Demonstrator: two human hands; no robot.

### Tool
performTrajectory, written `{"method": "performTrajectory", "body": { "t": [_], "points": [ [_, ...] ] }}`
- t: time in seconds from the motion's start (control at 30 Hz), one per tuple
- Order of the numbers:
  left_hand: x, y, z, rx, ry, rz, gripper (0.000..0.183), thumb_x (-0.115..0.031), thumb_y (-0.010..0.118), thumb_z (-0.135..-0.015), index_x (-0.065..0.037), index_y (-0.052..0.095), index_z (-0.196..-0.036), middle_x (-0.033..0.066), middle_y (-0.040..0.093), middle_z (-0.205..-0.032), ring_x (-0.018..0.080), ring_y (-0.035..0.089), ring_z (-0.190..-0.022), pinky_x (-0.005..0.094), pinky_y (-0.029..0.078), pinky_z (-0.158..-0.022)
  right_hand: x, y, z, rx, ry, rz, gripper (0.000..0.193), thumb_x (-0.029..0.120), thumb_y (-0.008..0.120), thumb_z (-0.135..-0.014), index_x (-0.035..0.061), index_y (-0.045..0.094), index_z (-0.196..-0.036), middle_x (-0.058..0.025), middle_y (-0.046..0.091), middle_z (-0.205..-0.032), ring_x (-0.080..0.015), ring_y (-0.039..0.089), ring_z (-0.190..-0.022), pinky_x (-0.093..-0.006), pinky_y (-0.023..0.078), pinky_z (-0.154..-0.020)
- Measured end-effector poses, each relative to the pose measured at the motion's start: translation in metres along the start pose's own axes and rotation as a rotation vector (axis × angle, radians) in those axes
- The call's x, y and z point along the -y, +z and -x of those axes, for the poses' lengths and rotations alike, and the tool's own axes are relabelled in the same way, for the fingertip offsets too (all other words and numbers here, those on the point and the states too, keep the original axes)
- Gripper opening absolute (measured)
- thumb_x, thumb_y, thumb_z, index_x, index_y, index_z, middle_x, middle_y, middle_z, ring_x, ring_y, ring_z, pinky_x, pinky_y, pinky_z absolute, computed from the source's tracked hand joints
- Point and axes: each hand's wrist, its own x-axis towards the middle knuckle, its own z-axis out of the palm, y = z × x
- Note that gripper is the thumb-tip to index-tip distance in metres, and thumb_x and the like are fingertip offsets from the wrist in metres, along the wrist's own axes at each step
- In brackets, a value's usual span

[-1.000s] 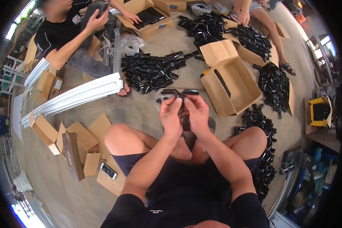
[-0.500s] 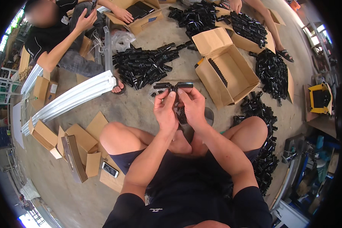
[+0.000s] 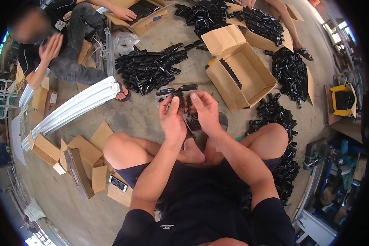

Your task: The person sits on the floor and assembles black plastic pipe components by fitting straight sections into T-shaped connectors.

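Note:
In front of my crossed legs, my left hand (image 3: 172, 119) is closed on a glossy black jointed connector (image 3: 188, 87), whose two tube-like arms spread to either side beyond my fingertips. My right hand (image 3: 205, 111) sits just beside it, thumb and fingers pinched together at a small dark part (image 3: 188, 100) too small to make out clearly. Below both hands, between my feet, lies a clear bag (image 3: 193, 122) with small dark pieces in it.
Piles of black connectors lie ahead (image 3: 147, 69) and along my right (image 3: 289, 143). An open cardboard box (image 3: 250, 74) stands ahead right. White metal rails (image 3: 74, 106), opened cartons (image 3: 84, 147) and a phone (image 3: 118, 183) are left. A co-worker (image 3: 76, 49) sits far left; another person's leg (image 3: 293, 28) shows far right.
My right hand has drawn slightly off the connector's right arm, now pinching beside its middle. The connector tilts more in my left hand. The co-worker's raised hand has moved left and lower.

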Motion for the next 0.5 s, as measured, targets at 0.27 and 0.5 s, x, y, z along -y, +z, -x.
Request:
{"method": "performTrajectory", "body": {
  "t": [0.27,0.5],
  "points": [
    [-0.031,0.018,0.008,0.172,-0.205,0.239,0.045,-0.004,0.063,-0.099,-0.006,0.050,-0.142,0.0145,0.067,-0.122,0.0278,0.067,-0.110,0.0416,0.056,-0.097,-0.065,-0.061,-0.125,0.013,0.046,0.716,0.029,0.025,0.071,-0.095,-0.0029,0.071,-0.102,-0.0096,0.072,-0.081,-0.0219,0.069,-0.073,-0.0359,0.055,-0.067],
    [-0.026,0.013,0.003,0.216,-0.387,0.325,0.063,-0.008,0.078,-0.088,-0.005,0.046,-0.143,0.0216,0.060,-0.136,0.0281,0.068,-0.110,0.0386,0.059,-0.091,-0.147,-0.101,-0.282,0.122,-0.397,1.409,0.043,0.022,0.068,-0.093,0.0010,0.060,-0.130,-0.0221,0.065,-0.123,-0.0372,0.065,-0.112,-0.0452,0.052,-0.099]
  ]
}}
